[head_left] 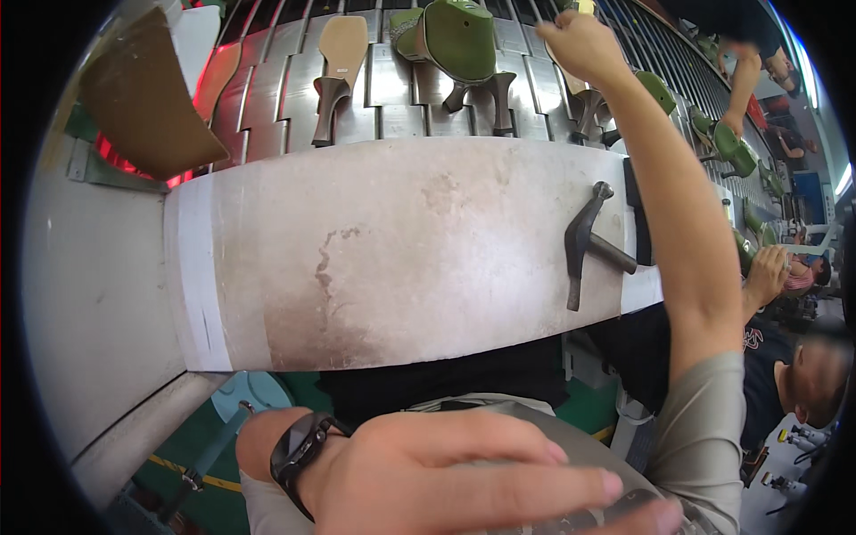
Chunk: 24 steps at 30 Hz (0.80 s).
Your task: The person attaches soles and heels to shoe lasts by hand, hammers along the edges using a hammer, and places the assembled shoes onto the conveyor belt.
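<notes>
My left hand [437, 473] is close up at the bottom of the view, its fingers stretched out and apart, holding nothing. A black watch is on that wrist. My right hand [584, 49] reaches over the slatted conveyor at the top. Its fingers are curled, and a small yellow piece shows beside them; what they grip is hard to make out. Below it, partly behind my arm, stands a tan insole with a brown heel. Green shoe lasts [464, 40] and a tan insole [344, 49] on a brown heel [330, 107] sit to its left.
A hammer [580, 250] lies at the right end of the pale worn bench [401, 267]. A brown board [143, 98] leans at the upper left, beside red light. Other people work along the conveyor on the right, one near a green last [736, 152].
</notes>
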Tool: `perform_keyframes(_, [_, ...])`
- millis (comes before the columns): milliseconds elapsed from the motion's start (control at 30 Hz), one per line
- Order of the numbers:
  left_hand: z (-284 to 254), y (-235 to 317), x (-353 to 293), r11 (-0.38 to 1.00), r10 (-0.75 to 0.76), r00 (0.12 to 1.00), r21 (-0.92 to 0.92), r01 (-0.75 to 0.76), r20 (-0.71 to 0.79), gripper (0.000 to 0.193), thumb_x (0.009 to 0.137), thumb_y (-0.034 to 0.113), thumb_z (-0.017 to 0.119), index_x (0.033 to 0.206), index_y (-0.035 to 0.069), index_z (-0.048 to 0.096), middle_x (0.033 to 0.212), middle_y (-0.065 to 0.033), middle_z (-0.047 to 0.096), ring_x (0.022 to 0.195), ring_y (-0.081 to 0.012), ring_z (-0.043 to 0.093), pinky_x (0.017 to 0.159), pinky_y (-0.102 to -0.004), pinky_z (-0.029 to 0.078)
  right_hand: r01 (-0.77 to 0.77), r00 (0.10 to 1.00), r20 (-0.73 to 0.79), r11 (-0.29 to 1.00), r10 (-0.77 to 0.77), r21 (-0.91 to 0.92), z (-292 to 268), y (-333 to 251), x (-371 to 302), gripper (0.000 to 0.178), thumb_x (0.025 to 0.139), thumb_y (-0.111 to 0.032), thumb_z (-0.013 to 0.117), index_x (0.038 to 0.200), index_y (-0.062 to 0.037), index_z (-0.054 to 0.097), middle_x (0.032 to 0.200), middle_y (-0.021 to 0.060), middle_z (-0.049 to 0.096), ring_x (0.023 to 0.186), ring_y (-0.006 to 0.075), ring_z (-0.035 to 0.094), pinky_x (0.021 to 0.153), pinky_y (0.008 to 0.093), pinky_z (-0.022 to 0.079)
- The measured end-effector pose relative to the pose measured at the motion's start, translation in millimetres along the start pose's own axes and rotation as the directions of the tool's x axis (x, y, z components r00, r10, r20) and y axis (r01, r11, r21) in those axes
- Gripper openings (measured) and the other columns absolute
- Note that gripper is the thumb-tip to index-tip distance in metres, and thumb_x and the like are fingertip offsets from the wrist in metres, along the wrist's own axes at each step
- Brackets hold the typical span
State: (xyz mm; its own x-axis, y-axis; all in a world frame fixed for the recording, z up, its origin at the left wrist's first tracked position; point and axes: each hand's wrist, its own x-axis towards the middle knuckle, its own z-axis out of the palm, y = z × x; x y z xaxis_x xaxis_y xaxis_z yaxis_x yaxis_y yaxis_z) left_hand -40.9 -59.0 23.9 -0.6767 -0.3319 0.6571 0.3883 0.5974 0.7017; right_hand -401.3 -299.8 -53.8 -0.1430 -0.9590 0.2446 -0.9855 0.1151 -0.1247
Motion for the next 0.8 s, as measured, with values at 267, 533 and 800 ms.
perform_keyframes(267, [44.9,-70.6,-125.1,0.655,-0.442,0.772,0.424,0.626,-0.457,0.037,0.085,0.006,0.075,0.12,-0.006,0.07,0.105,-0.02,0.075,0.088,-0.0366,0.073,0.077,-0.0433,0.059,-0.034,0.885,0.411,0.911,0.219,-0.411,67.4,67.2,11.0,0.042,0.091,-0.018,0.062,0.125,0.0041,0.072,0.14,0.0239,0.067,0.128,0.0388,0.067,0.108,0.0447,0.054])
perform_keyframes(533, [52.4,-81.2,-126.5,0.466,-0.377,0.817,0.673,0.574,-0.436,0.032,0.085,0.013,0.073,0.112,-0.004,0.073,0.092,-0.0172,0.072,0.076,-0.035,0.065,0.068,-0.0438,0.048,-0.249,0.959,-0.149,0.968,0.242,-0.024,-3.6,139.1,146.5,0.037,0.09,-0.021,0.062,0.113,0.0033,0.076,0.116,0.0294,0.074,0.113,0.0452,0.07,0.101,0.0496,0.054])
perform_keyframes(800, [45.7,-71.6,-115.5,0.436,-0.43,0.795,0.672,0.599,-0.429,0.023,0.094,0.014,0.075,0.111,-0.001,0.074,0.092,-0.0149,0.071,0.077,-0.0335,0.067,0.068,-0.0454,0.054,-0.146,0.941,0.256,0.949,0.22,-0.281,87.0,179.6,228.1,0.094,0.09,-0.053,0.075,0.164,-0.0105,0.034,0.142,0.0289,0.064,0.133,0.0394,0.063,0.115,0.0462,0.047])
